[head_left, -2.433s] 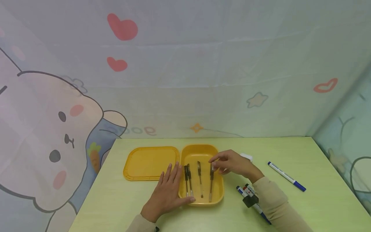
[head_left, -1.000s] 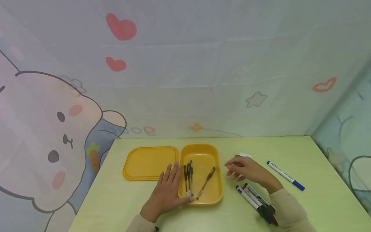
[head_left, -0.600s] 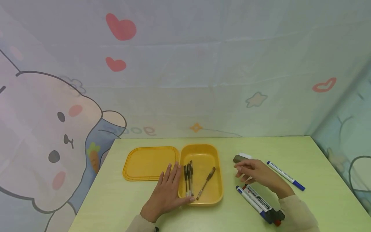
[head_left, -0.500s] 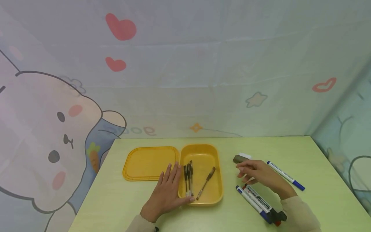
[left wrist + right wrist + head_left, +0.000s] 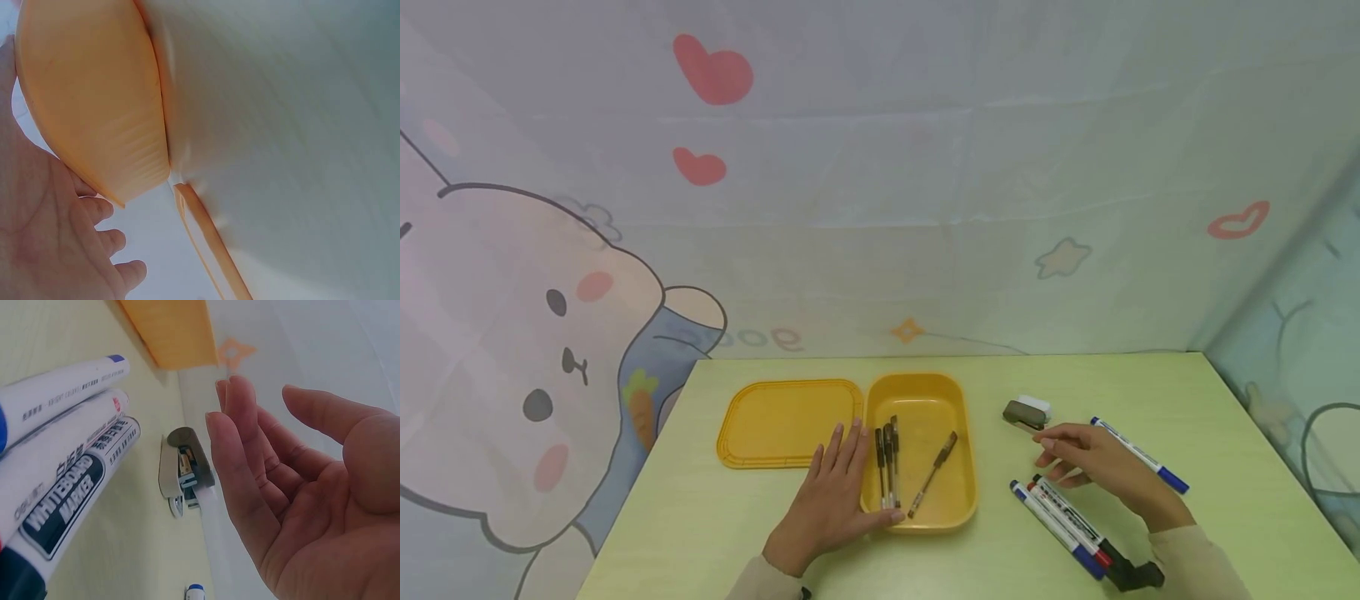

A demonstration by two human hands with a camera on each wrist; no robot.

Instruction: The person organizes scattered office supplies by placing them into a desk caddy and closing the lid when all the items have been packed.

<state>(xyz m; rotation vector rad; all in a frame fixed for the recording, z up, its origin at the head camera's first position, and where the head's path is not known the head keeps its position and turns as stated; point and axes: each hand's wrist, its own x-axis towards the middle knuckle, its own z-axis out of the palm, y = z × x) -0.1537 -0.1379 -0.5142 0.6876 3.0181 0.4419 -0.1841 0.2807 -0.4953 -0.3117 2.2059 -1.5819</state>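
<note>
My left hand (image 5: 827, 500) rests with straight, spread fingers along the left rim of a yellow plastic box (image 5: 925, 525); its thumb lies over the near corner. In the left wrist view, the fingers touch the rim above the box's outer wall (image 5: 94, 94). Three dark-capped pens (image 5: 889, 462) lie side by side at the box's left, and another pen (image 5: 933, 473) lies slanted at the right. My right hand (image 5: 1097, 462) hovers over the table with loosely bent fingers and holds nothing. Below it lie three whiteboard markers (image 5: 1060, 529), blue, red and black.
A flat yellow lid (image 5: 790, 423) lies left of the box. Behind my right hand sits a small grey-brown case (image 5: 1024, 414) beside a white block (image 5: 1034, 403). A blue-capped marker (image 5: 1138, 454) lies farther right. A printed curtain (image 5: 865, 183) hangs behind the table.
My right hand has left the box and moved right, towards the markers. The pens, spread apart earlier, now lie as three together and one slanted. My left hand has stayed put.
</note>
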